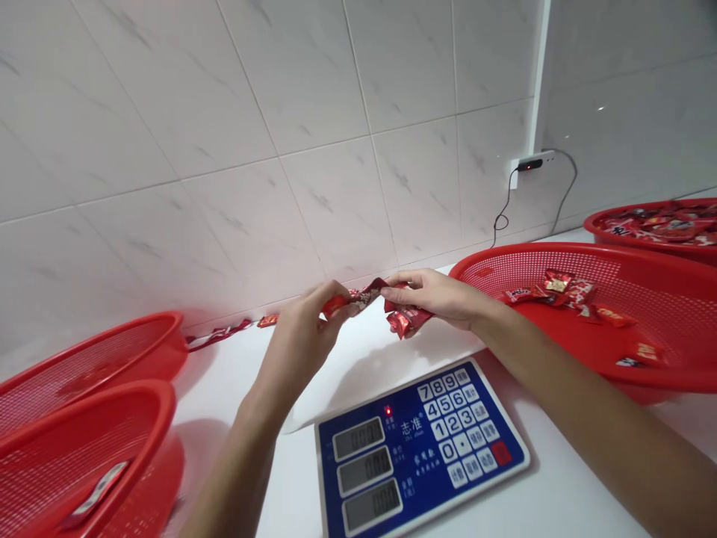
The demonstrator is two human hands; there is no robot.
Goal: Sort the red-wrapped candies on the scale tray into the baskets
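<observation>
Left hand (302, 325) and right hand (440, 299) angle inward, pinching red packets (408, 320), probably several.

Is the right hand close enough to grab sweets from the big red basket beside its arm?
Probably yes: the red basket looks close to the right hand, and nothing covers the sweets inside. But that hand already holds red packets.

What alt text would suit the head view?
A person's left hand and right hand hold red packets over a scale. Red baskets stand on both sides, some holding packets, before a tiled wall.
</observation>
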